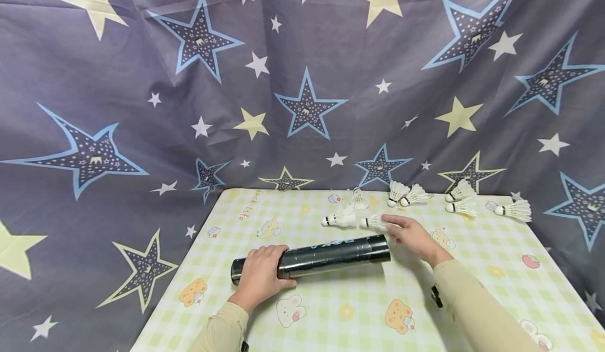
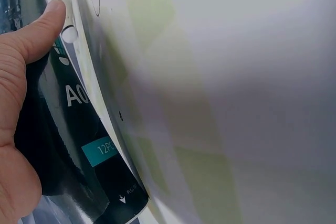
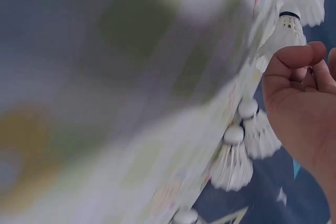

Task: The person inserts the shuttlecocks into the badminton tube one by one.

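While your L hand (image 1: 262, 274) grips the black tube (image 1: 331, 256) nr its L end, your R hand (image 1: 412, 236) pinches a shuttlecock (image 1: 375, 221) by its feathers, cork pointing L; it's just beyond the tube's R end, axes approx. parallel, R hand nearer that end.

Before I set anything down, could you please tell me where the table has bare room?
The tablecloth is free left of the shuttlecocks, beyond the shuttlecock tube, and between both sleeves on the tube's near side. Crowded: the far side, middle to right.

cropped tube (image 2: 68, 124), blurred tablecloth (image 3: 121, 77), partly hidden shuttlecock (image 1: 372, 222)
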A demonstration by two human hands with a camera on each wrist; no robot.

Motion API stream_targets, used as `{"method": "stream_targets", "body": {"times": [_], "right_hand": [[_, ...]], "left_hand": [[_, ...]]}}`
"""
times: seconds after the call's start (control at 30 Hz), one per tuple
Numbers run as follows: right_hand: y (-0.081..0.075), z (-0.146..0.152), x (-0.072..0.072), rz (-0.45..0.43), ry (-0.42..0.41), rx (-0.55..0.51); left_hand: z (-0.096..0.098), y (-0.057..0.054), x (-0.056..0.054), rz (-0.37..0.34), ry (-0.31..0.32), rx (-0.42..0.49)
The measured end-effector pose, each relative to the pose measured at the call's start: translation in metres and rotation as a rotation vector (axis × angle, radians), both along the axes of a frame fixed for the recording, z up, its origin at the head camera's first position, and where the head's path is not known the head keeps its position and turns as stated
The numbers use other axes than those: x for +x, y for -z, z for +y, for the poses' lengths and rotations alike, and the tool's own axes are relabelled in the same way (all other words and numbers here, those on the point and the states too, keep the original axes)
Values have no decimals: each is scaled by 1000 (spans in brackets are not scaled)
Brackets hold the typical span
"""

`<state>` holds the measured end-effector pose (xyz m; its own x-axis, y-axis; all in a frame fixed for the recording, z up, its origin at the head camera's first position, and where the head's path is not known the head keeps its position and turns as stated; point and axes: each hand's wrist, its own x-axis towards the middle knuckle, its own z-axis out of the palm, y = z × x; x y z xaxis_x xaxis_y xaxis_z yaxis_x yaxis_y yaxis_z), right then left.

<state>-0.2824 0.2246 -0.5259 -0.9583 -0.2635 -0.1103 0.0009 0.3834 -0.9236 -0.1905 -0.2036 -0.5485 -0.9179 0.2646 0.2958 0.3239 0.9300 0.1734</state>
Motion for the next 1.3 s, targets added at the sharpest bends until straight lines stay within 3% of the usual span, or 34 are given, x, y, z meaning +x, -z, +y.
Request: {"method": "stream_targets", "body": {"times": [0.17, 0.37, 0.47, 0.63, 1.07, 1.2, 1.3], "right_hand": [[-6, 44, 29, -13, 32, -91], [-11, 82, 65, -55, 26, -392], [-12, 88, 77, -65, -23, -498], [-14, 76, 86, -79, -107, -578], [-10, 26, 99, -173, -255, -651], [-9, 21, 103, -163, -203, -612], [-9, 20, 107, -110, -106, -472]], "left_hand": [[0, -1, 2, -12, -6, -2], [0, -4, 3, -15, -24, -20], [0, -4, 3, -14, -21, -15], [3, -3, 3, -13, -17, -11], [14, 0, 3, 10, 11, 15], [16, -1, 4, 10, 15, 23], [17, -2, 4, 11, 19, 23]]}}
